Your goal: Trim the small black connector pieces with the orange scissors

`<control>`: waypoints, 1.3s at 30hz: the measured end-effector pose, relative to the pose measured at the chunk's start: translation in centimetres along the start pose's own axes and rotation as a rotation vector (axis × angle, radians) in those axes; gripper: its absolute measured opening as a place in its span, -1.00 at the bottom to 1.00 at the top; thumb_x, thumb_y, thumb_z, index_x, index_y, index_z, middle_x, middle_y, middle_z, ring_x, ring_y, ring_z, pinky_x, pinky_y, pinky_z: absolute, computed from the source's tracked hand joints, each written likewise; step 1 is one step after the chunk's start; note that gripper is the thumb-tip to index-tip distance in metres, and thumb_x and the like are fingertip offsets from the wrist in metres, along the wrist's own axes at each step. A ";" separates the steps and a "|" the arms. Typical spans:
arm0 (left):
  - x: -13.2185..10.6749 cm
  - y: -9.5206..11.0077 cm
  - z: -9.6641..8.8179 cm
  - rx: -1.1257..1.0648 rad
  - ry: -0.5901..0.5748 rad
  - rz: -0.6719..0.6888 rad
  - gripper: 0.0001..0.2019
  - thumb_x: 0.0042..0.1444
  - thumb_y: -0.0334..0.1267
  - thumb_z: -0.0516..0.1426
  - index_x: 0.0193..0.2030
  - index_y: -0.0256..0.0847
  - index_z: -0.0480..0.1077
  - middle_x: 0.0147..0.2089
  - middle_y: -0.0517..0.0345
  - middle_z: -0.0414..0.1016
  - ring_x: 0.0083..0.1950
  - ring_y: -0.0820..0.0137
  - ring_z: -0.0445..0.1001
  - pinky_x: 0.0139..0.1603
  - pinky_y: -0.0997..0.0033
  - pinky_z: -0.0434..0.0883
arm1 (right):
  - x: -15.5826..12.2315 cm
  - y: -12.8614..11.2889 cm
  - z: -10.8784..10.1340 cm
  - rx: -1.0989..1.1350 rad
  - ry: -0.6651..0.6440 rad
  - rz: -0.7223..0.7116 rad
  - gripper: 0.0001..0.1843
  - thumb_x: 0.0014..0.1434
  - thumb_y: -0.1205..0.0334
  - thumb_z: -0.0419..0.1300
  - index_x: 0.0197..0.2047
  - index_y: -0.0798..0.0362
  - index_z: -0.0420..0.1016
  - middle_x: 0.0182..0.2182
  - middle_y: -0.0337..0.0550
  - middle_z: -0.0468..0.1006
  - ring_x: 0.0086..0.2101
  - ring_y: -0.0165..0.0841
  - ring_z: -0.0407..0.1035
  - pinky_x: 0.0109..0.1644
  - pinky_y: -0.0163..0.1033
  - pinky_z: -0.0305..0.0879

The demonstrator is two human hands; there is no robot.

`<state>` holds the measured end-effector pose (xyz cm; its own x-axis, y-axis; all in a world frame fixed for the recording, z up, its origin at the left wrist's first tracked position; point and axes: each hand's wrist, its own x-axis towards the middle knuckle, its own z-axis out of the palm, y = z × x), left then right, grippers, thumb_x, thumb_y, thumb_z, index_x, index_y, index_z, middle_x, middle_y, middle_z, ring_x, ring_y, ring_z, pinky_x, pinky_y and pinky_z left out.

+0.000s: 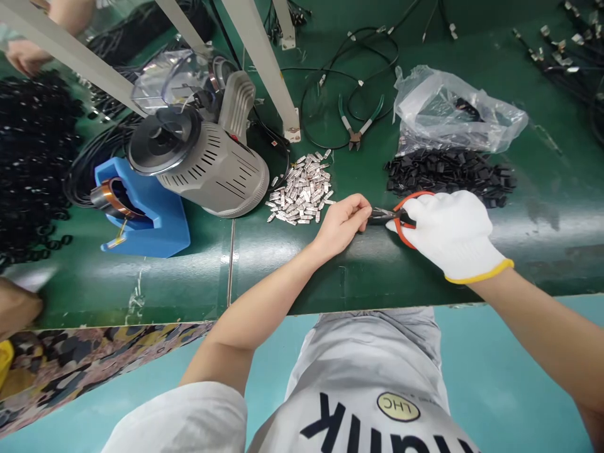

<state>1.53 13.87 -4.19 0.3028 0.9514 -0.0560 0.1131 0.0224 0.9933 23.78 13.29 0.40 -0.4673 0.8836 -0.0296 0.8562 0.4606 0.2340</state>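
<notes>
Left hand [342, 224] bare, thumb and finger pinched together right at tip of pliers [383, 214]. Cannot tell what is between them. Right hand [450, 233], in white glove [465, 251], grips pliers. Pliers point left, near front of green table [352, 283]. Silver bits [304, 190] piled beside left hand. Black bits [431, 173] piled just behind right hand, clear bag [472, 135] behind those. Cutters [355, 138] lie farther back.
</notes>
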 end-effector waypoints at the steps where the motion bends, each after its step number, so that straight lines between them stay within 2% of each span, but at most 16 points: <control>1: 0.0 0.0 0.0 0.009 0.001 0.004 -0.77 0.34 -0.11 0.11 -0.28 -0.21 0.35 -0.50 0.28 0.37 -0.46 0.55 0.26 -0.39 0.54 0.21 | 0.0 0.1 -0.1 -0.009 -0.012 -0.002 -0.43 0.44 -0.17 -0.15 -0.10 0.05 0.54 -0.41 -0.01 0.52 -0.41 -0.17 0.34 -0.28 -0.12 -0.34; 7: -0.3 0.2 0.2 0.053 0.017 -0.002 -0.79 0.35 -0.15 0.09 -0.29 -0.20 0.33 -0.50 0.28 0.36 -0.45 0.54 0.27 -0.38 0.51 0.22 | 0.0 0.1 -1.0 -0.041 -0.072 -0.024 -0.44 0.44 -0.15 -0.16 -0.06 0.07 0.51 -0.40 0.01 0.53 -0.35 -0.12 0.39 -0.28 -0.12 -0.30; 12: -0.5 0.2 0.3 0.090 0.038 0.004 -0.79 0.35 -0.16 0.09 -0.31 -0.19 0.32 -0.50 0.27 0.34 -0.46 0.51 0.25 -0.39 0.49 0.20 | -0.1 0.0 -1.5 -0.054 -0.096 -0.041 -0.44 0.44 -0.13 -0.15 -0.11 0.11 0.49 -0.40 0.06 0.52 -0.36 -0.12 0.38 -0.28 -0.12 -0.32; 17: -0.6 0.3 0.3 0.115 0.050 0.013 -0.78 0.35 -0.15 0.07 -0.31 -0.19 0.32 -0.50 0.26 0.32 -0.44 0.48 0.26 -0.37 0.46 0.22 | -0.1 -0.1 -1.5 -0.033 -0.070 -0.059 -0.48 0.44 -0.08 -0.14 -0.13 0.13 0.48 -0.42 0.06 0.50 -0.38 -0.14 0.37 -0.28 -0.11 -0.32; 22: -0.6 0.3 0.3 0.152 0.052 0.022 -0.78 0.36 -0.16 0.06 -0.31 -0.19 0.33 -0.50 0.25 0.33 -0.44 0.48 0.27 -0.37 0.46 0.22 | 0.0 -0.2 -1.2 -0.009 -0.051 -0.057 -0.47 0.44 -0.10 -0.13 -0.05 0.13 0.49 -0.37 0.05 0.53 -0.36 -0.13 0.36 -0.28 -0.12 -0.32; 28: -0.5 0.3 0.3 0.155 0.046 0.028 -0.78 0.36 -0.16 0.07 -0.31 -0.19 0.33 -0.50 0.26 0.31 -0.44 0.48 0.26 -0.37 0.47 0.21 | -0.3 -0.2 -0.9 0.032 -0.011 -0.064 -0.48 0.45 -0.07 -0.12 -0.02 0.16 0.48 -0.24 0.10 0.54 -0.31 -0.14 0.33 -0.27 -0.11 -0.32; 39: -0.4 0.2 0.3 0.197 0.036 0.032 -0.78 0.36 -0.16 0.06 -0.30 -0.18 0.33 -0.49 0.26 0.33 -0.42 0.47 0.27 -0.36 0.46 0.21 | 0.1 -0.1 -1.9 -0.014 -0.049 -0.083 -0.48 0.41 -0.12 -0.10 -0.09 0.13 0.46 -0.30 0.06 0.51 -0.27 -0.13 0.34 -0.24 -0.12 -0.26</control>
<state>1.75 13.44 -3.99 0.2760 0.9610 -0.0176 0.2875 -0.0650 0.9556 23.26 13.17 2.21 -0.5247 0.8457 -0.0973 0.8116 0.5315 0.2427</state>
